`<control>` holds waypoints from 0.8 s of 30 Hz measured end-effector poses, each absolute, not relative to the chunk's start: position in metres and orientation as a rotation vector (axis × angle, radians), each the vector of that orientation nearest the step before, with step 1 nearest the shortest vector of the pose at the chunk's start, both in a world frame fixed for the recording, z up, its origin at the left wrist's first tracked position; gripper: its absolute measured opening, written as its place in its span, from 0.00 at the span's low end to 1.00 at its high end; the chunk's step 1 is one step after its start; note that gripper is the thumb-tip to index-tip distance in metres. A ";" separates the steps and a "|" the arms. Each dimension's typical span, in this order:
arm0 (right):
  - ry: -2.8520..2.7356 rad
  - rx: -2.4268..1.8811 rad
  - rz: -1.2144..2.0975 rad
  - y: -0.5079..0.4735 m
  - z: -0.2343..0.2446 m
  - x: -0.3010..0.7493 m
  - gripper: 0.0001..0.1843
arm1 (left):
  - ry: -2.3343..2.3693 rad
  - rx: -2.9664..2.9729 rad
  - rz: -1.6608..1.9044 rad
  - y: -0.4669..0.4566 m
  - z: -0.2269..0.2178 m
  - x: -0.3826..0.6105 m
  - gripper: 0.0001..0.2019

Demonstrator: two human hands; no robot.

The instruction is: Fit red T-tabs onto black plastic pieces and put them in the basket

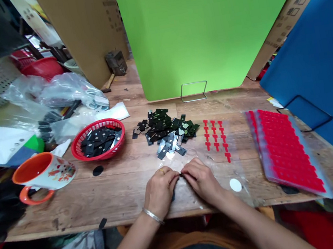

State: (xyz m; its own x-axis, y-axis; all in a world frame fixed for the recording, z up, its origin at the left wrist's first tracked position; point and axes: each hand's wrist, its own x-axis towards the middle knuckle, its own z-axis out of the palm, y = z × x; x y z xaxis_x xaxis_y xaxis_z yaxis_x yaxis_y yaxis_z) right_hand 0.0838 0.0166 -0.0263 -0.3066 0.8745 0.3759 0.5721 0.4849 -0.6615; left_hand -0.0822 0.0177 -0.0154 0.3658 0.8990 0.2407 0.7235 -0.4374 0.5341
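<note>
From where I stood, the person's hands met at the near edge of the wooden table (124, 179). The left hand (160, 190) and the right hand (202, 180) were curled knuckles up, their fingertips drawn together and pinched from both sides on a small dark piece (181, 175). It sat just above the tabletop, between the two hands, and was too small for me to make out its shape. A silver bracelet (153, 215) circled the left wrist.

Just beyond the hands lay a loose pile of black and grey parts (166, 131), and to its left a red basket (98, 140) held more of the same. Further left an orange and white mug (44, 174) lay tilted, with a black oval disc (97, 170) on the wood between mug and basket. Right of the pile, rows of red T-shaped stickers (215, 135) sat on a clear sheet, and a white round disc (235, 185) lay close by the right hand. A stack of red sticker sheets (284, 151) lay well to the right. A green board (209, 22) stood upright behind it all
</note>
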 end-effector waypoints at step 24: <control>-1.662 -1.823 0.365 0.027 -0.014 0.197 0.06 | 1.202 1.327 0.838 0.030 -0.004 -0.043 0.12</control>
State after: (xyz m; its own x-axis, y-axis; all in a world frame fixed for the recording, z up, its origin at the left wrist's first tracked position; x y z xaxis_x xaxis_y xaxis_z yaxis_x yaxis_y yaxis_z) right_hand 0.1971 0.0271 -0.0141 0.1634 0.9640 0.2097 0.7871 0.0008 -0.6169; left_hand -0.0431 0.0302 -0.0042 0.2334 0.9588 -0.1620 0.1802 0.1211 0.9761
